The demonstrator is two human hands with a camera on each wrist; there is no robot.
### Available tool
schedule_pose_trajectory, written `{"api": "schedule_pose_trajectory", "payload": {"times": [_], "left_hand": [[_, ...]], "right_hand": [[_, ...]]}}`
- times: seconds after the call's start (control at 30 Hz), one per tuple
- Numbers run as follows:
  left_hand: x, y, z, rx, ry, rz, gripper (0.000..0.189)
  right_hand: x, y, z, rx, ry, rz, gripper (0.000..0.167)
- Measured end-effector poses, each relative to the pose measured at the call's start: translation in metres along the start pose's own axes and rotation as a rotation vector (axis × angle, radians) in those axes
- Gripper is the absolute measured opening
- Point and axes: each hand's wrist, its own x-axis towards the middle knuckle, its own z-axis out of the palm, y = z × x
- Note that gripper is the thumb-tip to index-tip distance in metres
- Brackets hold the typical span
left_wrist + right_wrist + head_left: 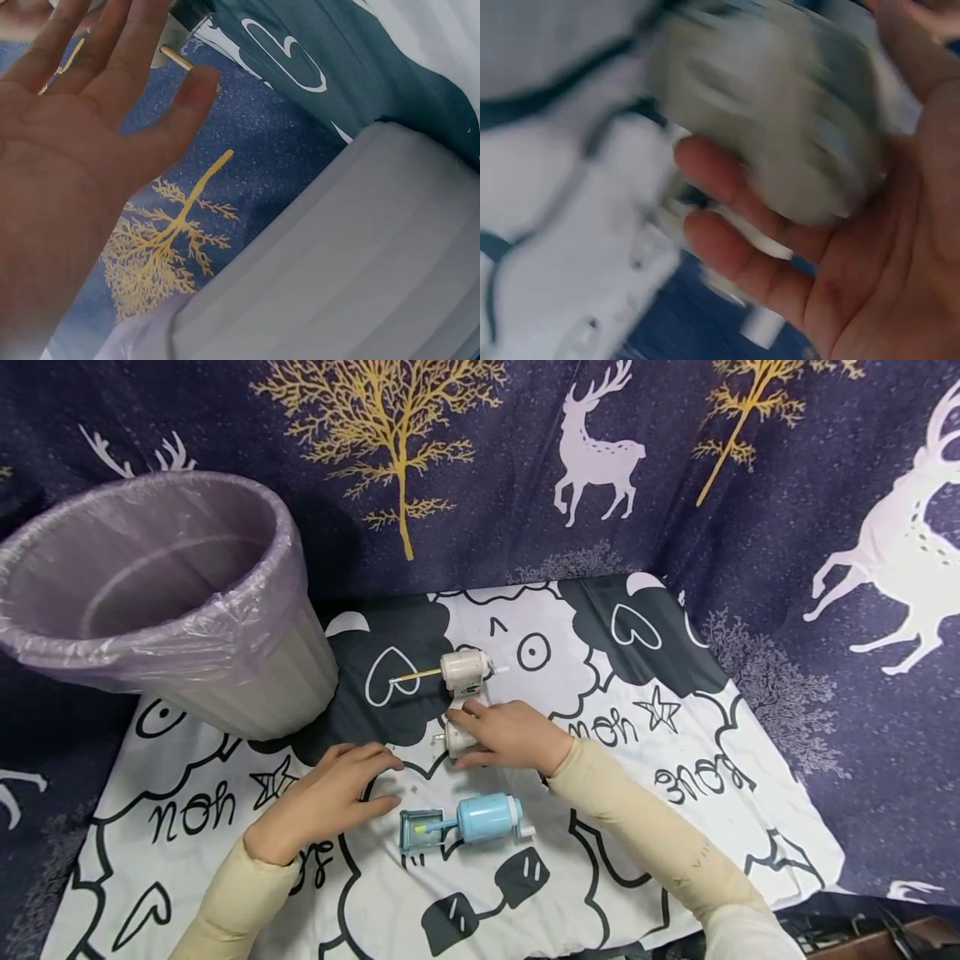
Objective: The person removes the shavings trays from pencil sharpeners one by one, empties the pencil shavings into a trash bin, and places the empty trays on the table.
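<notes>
Leftmost: bin [225, 668] w/ purple liner, standing on the printed sheet [675, 827]. Left hand [330, 797] lies flat on sheet, fingers straight and spread, holding nothing. Just right of it, a blue sharpener [483, 818] w/ its open drawer. Behind it, right hand [510, 735] grips a white sharpener [455, 739], fingers curled round the body; wrist view blurred. Second white sharpener [465, 670] sits farther back w/ a pencil [412, 676] inserted.

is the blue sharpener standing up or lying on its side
On its side: the blue sharpener lies flat on the cloth, crank end right, a yellow pencil sticking out left.
</notes>
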Motion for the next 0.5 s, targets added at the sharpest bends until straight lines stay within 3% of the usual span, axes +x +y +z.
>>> {"api": "schedule_pose_trajectory", "payload": {"times": [0.17, 0.5], "left_hand": [[0.001, -0.001, 0.003, 0.011, -0.006, 0.022, 0.028], [0.006, -0.001, 0.005, 0.023, -0.03, 0.007, 0.031]], "right_hand": [[0.003, 0.005, 0.015, 0.057, 0.004, -0.036, 0.056], [0.003, 0.007, 0.018, 0.083, 0.001, -0.035, 0.054]]}}
